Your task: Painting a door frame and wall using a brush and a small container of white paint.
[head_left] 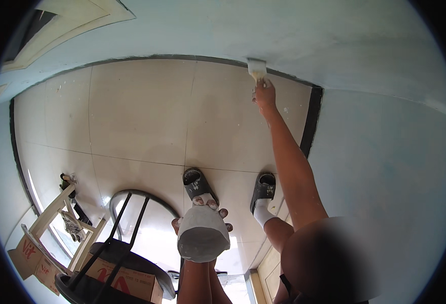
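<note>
My right hand (264,95) reaches far forward, its fingers closed round the handle of a flat paintbrush (257,67). The brush's wide, pale bristles touch the foot of the light blue wall (294,35), right at the dark strip along the floor. Closer to me, my left hand (224,214) grips a white, paint-smeared container (200,228), its fingertips showing round the far side. The container's wide mouth tilts toward me, with greyish white inside; how full it is I cannot tell.
Black slippers (195,183) are on my feet on the beige tiled floor (131,111). At the lower left stand a black-framed chair (116,248), cardboard boxes (124,276) and a pale wooden frame (55,210). A second blue wall (380,162) rises at the right.
</note>
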A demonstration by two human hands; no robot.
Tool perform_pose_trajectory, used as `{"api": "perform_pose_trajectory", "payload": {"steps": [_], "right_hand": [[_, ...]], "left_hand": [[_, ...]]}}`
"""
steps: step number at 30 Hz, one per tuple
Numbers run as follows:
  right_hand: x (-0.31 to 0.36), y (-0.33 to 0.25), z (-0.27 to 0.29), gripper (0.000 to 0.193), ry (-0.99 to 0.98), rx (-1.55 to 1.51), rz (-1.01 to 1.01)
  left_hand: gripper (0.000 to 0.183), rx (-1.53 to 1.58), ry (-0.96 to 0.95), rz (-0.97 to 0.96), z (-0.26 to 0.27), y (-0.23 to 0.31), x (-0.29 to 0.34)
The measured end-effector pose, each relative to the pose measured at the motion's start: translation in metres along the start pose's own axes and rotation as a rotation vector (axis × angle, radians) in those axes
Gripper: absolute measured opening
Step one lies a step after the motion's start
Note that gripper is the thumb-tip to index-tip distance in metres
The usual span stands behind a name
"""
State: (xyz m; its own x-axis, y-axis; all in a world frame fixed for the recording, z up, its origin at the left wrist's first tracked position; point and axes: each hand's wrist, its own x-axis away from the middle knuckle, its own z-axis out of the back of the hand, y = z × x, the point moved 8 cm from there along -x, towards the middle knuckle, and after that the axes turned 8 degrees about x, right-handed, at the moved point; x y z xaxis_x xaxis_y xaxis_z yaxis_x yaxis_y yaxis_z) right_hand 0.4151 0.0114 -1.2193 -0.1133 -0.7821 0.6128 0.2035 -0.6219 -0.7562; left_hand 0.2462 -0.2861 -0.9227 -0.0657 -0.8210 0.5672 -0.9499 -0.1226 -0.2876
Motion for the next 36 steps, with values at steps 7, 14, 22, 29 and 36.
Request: {"api": "perform_pose_trajectory", "payload": {"steps": [7, 14, 22, 29, 36], "right_hand": [[0.064, -0.069, -0.026, 0.026, 0.066, -0.107, 0.488], [-0.006, 0.016, -0.046, 0.026, 0.094, 0.131, -0.084], [0.086, -0.052, 0.039, 0.022, 0.363, -0.464, 0.249], [-0.023, 0.039, 0.149, 0.026, 0.182, 0.014, -0.175], [0.127, -0.132, 0.156, 0.025, 0.334, -0.231, 0.356]], "left_hand": [[0.050, 0.107, 0.218, -0.071, -0.033, -0.007, -0.013], [0.062, 0.024, -0.022, 0.059, 0.005, -0.006, -0.017], [0.055, -0.022, 0.072, -0.116, -0.015, 0.011, -0.008], [0.057, 0.106, -0.013, 0.011, -0.008, 0.005, -0.018], [0.056, 0.064, 0.074, -0.075, -0.021, 0.008, -0.016]]}}
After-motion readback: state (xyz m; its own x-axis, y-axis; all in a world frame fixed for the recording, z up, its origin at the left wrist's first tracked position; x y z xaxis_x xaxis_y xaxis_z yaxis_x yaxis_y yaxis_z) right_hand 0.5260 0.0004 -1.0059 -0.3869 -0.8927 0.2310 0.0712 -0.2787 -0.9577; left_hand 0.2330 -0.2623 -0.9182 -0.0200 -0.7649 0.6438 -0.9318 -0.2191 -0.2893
